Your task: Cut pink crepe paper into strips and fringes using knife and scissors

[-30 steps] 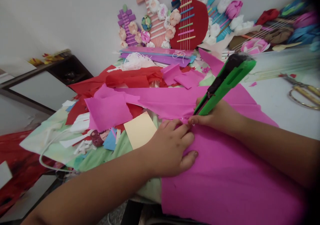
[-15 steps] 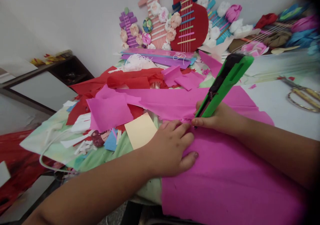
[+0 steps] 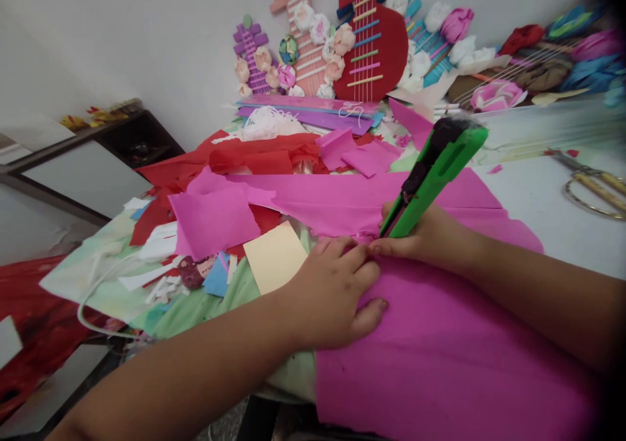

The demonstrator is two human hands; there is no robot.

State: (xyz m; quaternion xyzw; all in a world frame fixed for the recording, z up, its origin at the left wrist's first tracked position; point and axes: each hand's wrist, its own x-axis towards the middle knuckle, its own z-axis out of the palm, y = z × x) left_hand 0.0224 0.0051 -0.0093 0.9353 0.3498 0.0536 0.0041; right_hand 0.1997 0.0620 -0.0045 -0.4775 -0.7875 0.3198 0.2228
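My right hand [image 3: 420,235] is closed around a green and black utility knife [image 3: 430,183], its handle tilted up and to the right. The low end of the knife meets a large magenta paper sheet [image 3: 440,336]; the blade's tip is hidden by my fingers. My left hand [image 3: 337,294] lies flat on the left edge of that sheet, fingers spread, close beside my right thumb. Just left of it rests a cream paper square [image 3: 276,258]. Smaller magenta pieces [image 3: 215,219] lie farther left on the table.
Red paper [image 3: 254,154] and a bundle of white string [image 3: 271,122] lie at the back. Scissors [image 3: 594,183] rest at the right. Decorated guitar shapes, one a red guitar [image 3: 379,56], lean on the wall. A dark cabinet [image 3: 141,137] stands left. Small scraps [image 3: 169,288] litter the left side.
The utility knife and my right hand have shifted slightly left and toward me, and the handle's top is lower. My left hand stays in place.
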